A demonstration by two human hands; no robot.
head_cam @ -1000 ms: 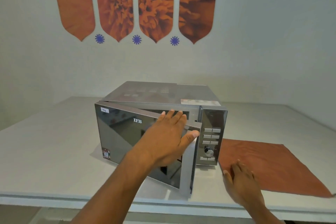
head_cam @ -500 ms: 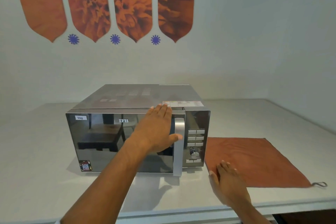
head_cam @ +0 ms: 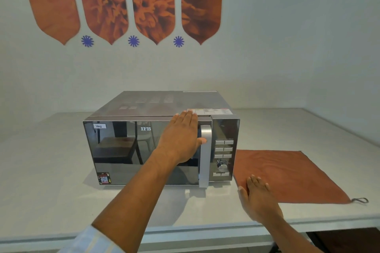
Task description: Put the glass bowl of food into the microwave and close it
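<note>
Head view — left hand (head_cam: 181, 137) flat on shut microwave (head_cam: 131, 150) door

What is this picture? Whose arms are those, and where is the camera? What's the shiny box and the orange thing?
The camera sits on a person's head, looking down, so you see their own two arms. The shiny box is a microwave on a white table. Its door is shut. The left hand lies flat against the door, beside the silver handle. The right hand rests open on the table, touching the corner of an orange cloth. Neither hand holds anything. The mirrored door hides whatever is inside.
</note>
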